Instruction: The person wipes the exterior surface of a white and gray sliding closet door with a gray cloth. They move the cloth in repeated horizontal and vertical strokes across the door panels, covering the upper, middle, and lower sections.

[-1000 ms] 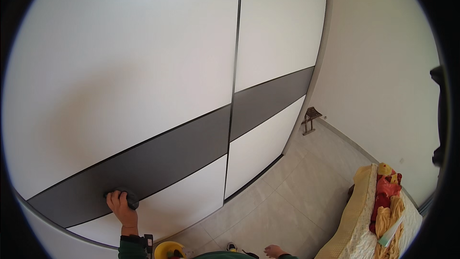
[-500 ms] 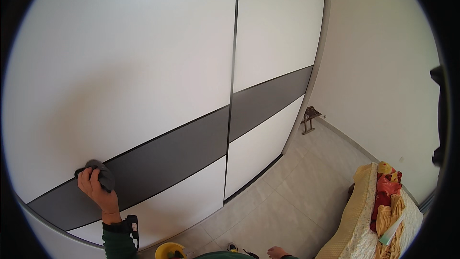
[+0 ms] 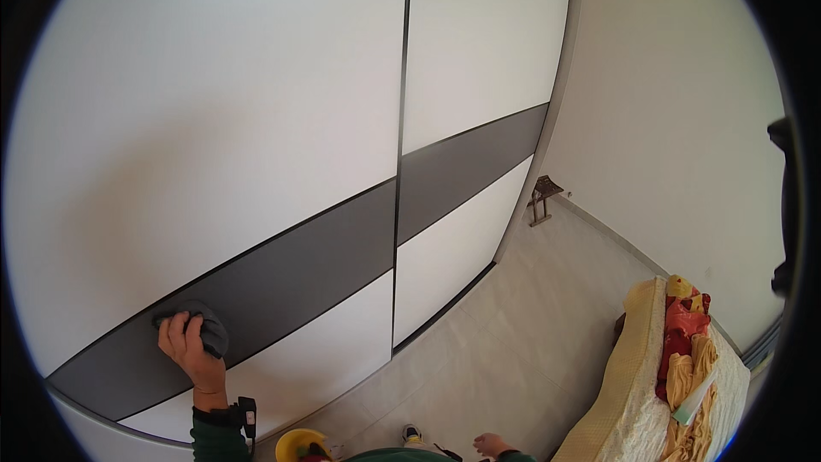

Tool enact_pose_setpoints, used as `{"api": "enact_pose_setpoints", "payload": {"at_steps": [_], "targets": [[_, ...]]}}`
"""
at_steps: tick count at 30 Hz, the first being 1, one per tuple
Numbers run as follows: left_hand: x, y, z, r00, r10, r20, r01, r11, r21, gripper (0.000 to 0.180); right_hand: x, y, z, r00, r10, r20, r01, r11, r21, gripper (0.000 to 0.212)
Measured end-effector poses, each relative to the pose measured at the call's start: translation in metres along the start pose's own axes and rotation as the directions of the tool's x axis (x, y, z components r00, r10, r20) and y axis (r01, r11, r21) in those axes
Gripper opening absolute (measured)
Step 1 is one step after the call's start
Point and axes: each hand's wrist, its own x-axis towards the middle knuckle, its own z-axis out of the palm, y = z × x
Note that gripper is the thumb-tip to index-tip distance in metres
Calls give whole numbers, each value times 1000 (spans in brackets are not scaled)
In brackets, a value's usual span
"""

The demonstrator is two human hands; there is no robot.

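Observation:
My left hand (image 3: 190, 352) is closed on a dark grey cloth (image 3: 215, 334), with the fingers bent over it. It presses the cloth flat against the grey band (image 3: 291, 269) of a white sliding wardrobe door (image 3: 248, 120). A black strap with a small device (image 3: 246, 416) is on my left wrist. At the lower edge, beside my body, my right hand (image 3: 489, 445) hangs free over the floor. Its fingers are loosely bent and nothing shows in them.
A yellow bucket (image 3: 289, 445) stands below my left forearm. A mattress-like bed (image 3: 617, 385) with red and tan fabrics (image 3: 684, 338) lies at the lower right. A small dark folding stool (image 3: 546, 192) sits in the far corner by the pale wall (image 3: 658, 120).
My left hand and the cloth have moved slightly right and down, from the band's upper edge onto the band. The view has shifted a little; my right hand still hangs low.

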Motion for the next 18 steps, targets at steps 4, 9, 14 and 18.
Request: {"api": "enact_pose_setpoints", "payload": {"at_steps": [4,9,14,18], "targets": [[28,5,6,997,38,-61,-38,999,4,24,-16,2,21,989,-133,-70,126,988,-92,14],[-40,24,33,941,285,181,-268,957,-112,20,-23,59,59,939,-339,-62,314,916,-249,8],[-67,44,41,865,327,381,-225,930,-289,19,-19,97,75,903,-424,-73,381,867,-321,7],[9,38,26,961,235,145,-206,959,-194,19,-10,104,63,938,-335,-92,297,911,-286,10]]}}
